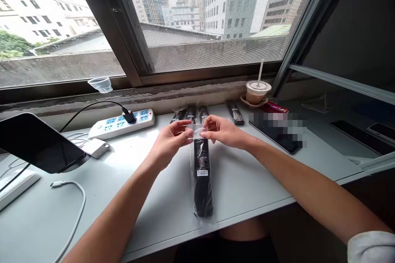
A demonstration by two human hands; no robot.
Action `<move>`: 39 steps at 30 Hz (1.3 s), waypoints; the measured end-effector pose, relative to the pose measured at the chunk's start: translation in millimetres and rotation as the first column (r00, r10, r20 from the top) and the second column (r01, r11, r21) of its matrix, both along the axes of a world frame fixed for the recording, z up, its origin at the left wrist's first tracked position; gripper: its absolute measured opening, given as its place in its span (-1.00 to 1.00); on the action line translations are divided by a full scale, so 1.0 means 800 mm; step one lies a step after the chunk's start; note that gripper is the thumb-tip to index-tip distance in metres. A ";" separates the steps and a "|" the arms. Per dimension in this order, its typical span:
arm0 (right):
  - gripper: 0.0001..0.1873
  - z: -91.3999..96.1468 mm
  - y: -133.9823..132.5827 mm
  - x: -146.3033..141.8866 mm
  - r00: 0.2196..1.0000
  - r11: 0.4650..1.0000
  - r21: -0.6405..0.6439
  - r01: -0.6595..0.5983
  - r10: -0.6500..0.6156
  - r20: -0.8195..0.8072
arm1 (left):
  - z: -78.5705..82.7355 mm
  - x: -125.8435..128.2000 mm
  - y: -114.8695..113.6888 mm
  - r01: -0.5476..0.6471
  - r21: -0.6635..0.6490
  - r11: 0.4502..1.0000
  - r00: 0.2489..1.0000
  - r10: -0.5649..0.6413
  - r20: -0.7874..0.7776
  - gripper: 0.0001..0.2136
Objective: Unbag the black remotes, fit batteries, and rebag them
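Observation:
A long black remote control (203,181) lies in a clear plastic bag (197,132) on the white desk (253,185), its length pointing away from me. My left hand (171,139) pinches the bag's far end from the left. My right hand (224,131) pinches the same end from the right. Both hands are closed on the clear plastic, just above the remote's top. Three more bagged black remotes (191,114) lie side by side just beyond my fingers.
A white power strip (119,124) with a black plug sits at the back left, near a white adapter (96,148) and a dark tablet (37,143). A loose white cable (77,209) curls front left. An iced drink (257,90), another remote (236,113) and phones (277,133) lie to the right.

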State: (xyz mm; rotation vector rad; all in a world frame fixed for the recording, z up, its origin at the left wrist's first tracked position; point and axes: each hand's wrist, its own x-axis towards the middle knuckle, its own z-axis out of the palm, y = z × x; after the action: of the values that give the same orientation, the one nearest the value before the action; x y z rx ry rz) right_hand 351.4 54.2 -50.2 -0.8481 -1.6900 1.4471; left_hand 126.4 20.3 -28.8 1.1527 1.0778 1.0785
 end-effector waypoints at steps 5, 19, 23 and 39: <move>-0.56 0.001 -0.004 -0.003 0.998 0.972 -0.233 -0.040 0.028 -0.052 | 0.001 0.005 0.000 -0.095 0.058 0.994 0.991 0.088 0.101 -0.45; -0.68 0.006 -0.003 0.002 0.989 0.957 -0.273 -0.096 0.059 -0.139 | -0.003 -0.011 0.006 0.186 -0.090 0.978 0.983 -0.184 0.030 -0.66; -0.62 0.003 0.001 0.006 0.978 0.955 -0.272 -0.122 0.069 -0.196 | 0.000 -0.008 0.002 0.171 0.006 0.985 0.982 -0.171 0.085 -0.70; -0.53 0.006 -0.011 0.000 0.994 0.979 -0.174 -0.105 0.098 -0.047 | -0.003 -0.004 -0.002 0.225 0.090 0.970 0.935 -0.190 -0.298 -0.53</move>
State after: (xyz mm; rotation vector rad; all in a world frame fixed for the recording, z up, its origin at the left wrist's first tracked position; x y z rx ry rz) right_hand 351.7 45.1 -45.3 -0.8333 -1.6143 1.6919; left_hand 123.4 18.3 -31.6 1.5231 1.0931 0.8359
